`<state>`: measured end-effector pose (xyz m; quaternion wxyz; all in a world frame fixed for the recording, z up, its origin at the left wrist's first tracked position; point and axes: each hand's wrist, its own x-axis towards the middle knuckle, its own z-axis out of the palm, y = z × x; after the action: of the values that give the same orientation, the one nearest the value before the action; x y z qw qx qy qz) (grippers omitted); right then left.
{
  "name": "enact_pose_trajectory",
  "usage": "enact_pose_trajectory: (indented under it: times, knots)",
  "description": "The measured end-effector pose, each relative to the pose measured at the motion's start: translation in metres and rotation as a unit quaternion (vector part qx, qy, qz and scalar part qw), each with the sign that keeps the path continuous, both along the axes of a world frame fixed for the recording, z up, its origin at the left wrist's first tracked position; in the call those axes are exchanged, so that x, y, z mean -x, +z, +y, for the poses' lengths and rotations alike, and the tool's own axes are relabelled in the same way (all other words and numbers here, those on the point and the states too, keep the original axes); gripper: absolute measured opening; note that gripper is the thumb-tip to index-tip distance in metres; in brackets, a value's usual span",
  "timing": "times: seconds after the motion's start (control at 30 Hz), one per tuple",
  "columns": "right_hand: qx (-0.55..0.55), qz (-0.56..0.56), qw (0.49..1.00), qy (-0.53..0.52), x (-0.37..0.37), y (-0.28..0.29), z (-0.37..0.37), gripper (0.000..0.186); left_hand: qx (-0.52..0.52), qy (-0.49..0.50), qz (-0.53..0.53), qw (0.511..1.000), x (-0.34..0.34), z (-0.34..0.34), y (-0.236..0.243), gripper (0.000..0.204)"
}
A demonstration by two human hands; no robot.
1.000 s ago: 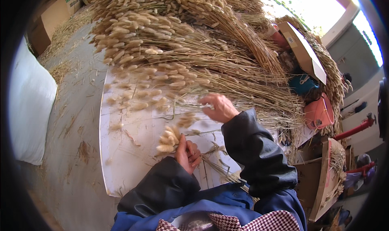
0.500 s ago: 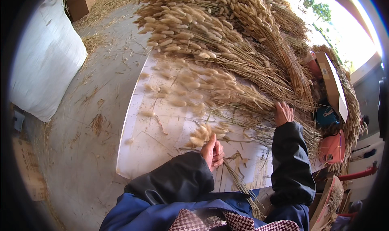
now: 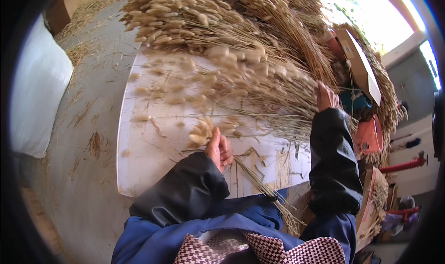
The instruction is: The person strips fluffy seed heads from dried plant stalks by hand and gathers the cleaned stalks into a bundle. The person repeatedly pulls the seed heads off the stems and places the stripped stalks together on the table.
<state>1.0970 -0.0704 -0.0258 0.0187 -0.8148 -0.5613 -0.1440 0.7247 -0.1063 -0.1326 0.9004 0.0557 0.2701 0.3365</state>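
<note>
My left hand point(image 3: 220, 150) is closed round a small bunch of dried bunny-tail grass point(image 3: 201, 132). Its fluffy heads fan out beyond my thumb, and the bunch's stems trail down toward my lap. Farther off to the right, my right hand point(image 3: 327, 97) grips the stem ends of a loose layer of the same grass point(image 3: 259, 83); its fingers are partly hidden. That layer's heads spread leftward, some smeared by motion. Under both hands lies a white board point(image 3: 153, 157) with scattered heads and stem bits.
A deep heap of bunny-tail grass point(image 3: 185, 18) covers the board's far side. On the right stand a pink bucket point(image 3: 369, 136), an open cardboard box point(image 3: 359, 60) and a red bar point(image 3: 403, 164). A large white sack point(image 3: 39, 88) stands left on the littered floor point(image 3: 88, 125).
My right hand has moved farther away and to the right with the stems, and the loose layer has shifted. My left hand keeps its bunch. The whole view has shifted slightly.
</note>
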Motion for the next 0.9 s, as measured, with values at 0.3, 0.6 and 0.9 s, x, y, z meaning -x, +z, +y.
enact_pose_trajectory:
  times: [0.3, 0.6, 0.9]
  knots:
    - [0.053, 0.108, 0.964, 0.236, 0.088, 0.002, -0.027, 0.074, -0.012, 0.023, 0.002, 1.000, 0.000, 0.001, 0.004, 0.055]
    - [0.200, -0.053, 0.962, 0.178, 0.129, -0.052, -0.125, 0.076, -0.041, 0.001, -0.030, 0.999, 0.003, 0.001, 0.003, 0.055]
    - [0.022, -0.044, 0.977, 0.205, 0.115, -0.086, -0.094, 0.045, -0.026, 0.004, -0.008, 1.000, 0.002, 0.001, 0.007, 0.055]
